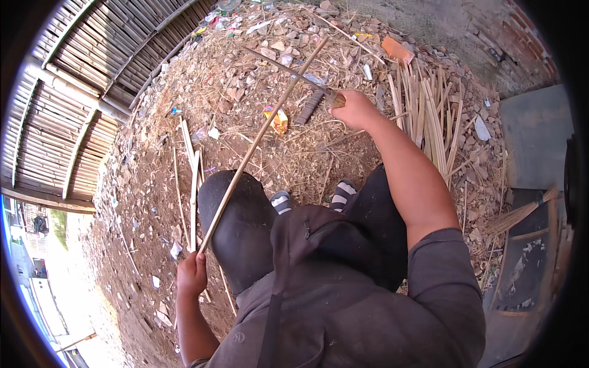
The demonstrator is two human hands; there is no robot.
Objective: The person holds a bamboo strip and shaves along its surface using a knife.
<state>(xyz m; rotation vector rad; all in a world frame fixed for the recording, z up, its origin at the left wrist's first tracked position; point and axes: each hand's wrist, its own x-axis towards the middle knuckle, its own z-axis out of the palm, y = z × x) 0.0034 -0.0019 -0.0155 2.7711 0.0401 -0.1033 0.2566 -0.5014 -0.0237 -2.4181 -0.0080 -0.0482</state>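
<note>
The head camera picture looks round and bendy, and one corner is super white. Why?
In the head view, a fisheye lens curves straight things near the rim, like the bamboo wall, and leaves black corners. Sunlight washes out the ground at lower left. The middle stays sharp: the left hand grips a bamboo strip, the right hand a knife.
</note>
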